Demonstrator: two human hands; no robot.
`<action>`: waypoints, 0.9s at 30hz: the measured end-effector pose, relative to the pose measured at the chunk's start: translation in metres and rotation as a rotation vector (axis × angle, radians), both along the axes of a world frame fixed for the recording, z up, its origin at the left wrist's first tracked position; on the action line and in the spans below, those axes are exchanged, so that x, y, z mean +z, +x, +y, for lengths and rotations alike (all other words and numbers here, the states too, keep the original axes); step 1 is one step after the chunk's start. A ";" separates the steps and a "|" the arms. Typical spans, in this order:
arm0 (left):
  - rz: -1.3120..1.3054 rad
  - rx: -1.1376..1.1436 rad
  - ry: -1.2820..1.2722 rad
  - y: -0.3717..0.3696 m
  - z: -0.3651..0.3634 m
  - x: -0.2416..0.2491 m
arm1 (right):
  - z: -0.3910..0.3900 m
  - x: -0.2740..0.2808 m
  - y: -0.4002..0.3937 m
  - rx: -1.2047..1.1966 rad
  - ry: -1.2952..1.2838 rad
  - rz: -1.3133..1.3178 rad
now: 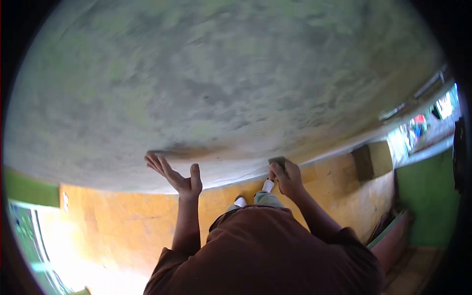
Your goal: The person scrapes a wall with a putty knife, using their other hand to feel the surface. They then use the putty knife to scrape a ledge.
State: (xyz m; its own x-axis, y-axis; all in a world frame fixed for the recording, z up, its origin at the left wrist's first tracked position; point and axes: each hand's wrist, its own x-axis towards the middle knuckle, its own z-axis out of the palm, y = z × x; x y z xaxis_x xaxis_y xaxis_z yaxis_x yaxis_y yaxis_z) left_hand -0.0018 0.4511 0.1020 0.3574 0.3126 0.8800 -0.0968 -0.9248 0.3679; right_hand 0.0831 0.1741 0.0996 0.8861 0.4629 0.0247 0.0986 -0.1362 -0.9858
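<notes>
A patchy grey-green wall [221,88] fills the upper part of the view, its surface mottled and scuffed. My left hand [177,177] is open, fingers spread and thumb raised, with the fingertips close to the wall's lower part. In my right hand [290,179] is a small flat grey-green pad [277,161], pinched between thumb and fingers and held right at the wall. What the pad is made of, I cannot tell. A brownish smear [196,151] shows on the wall just above my left hand.
An orange-yellow floor [113,211] runs along the wall's base, with my feet [268,185] close to it. To the right stand a brown box-like block [376,160] and a green wall [427,196]. Bright openings show at far left and far right.
</notes>
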 end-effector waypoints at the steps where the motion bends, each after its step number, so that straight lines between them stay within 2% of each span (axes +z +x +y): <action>1: -0.047 -0.067 -0.084 -0.009 -0.004 0.003 | 0.001 -0.003 -0.005 0.043 -0.017 -0.004; 2: -0.233 -0.062 -0.149 -0.010 -0.010 0.005 | 0.001 -0.005 -0.010 0.070 -0.017 -0.038; 3: -0.235 -0.022 -0.158 -0.022 -0.013 0.002 | 0.001 -0.008 -0.014 0.095 -0.013 -0.071; 4: -0.099 -0.133 -0.252 -0.034 -0.017 -0.002 | 0.002 -0.015 -0.012 0.152 -0.027 -0.199; 7: 0.374 -0.439 -0.513 -0.049 -0.032 0.002 | 0.014 -0.006 -0.021 0.237 -0.012 -0.278; 11: 0.633 -0.975 -1.016 -0.055 -0.067 -0.034 | 0.026 -0.004 -0.031 0.344 0.056 -0.195; 13: 0.726 -1.003 -0.926 -0.060 -0.084 -0.030 | 0.027 0.000 -0.034 0.402 0.052 -0.210; 15: 0.850 -1.038 -1.039 -0.065 -0.098 -0.038 | 0.024 0.001 -0.040 0.460 0.055 -0.211; 18: 0.851 -1.115 -1.127 -0.070 -0.115 -0.012 | 0.012 0.006 -0.052 0.464 0.087 -0.115; 23: 0.866 -1.105 -1.194 -0.070 -0.145 -0.046 | -0.026 -0.006 -0.061 0.458 0.046 -0.174; 27: 0.860 -0.963 -1.245 -0.088 -0.167 -0.059 | -0.059 -0.043 -0.076 0.226 0.067 -0.072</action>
State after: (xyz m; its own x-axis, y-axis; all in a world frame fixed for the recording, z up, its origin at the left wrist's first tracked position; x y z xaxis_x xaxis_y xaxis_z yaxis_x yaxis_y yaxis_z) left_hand -0.0895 0.2841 0.0435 0.9801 0.0053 -0.1986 0.1949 0.1682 0.9663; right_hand 0.0070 0.1154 0.0568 0.7551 0.6442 0.1218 0.1898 -0.0370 -0.9811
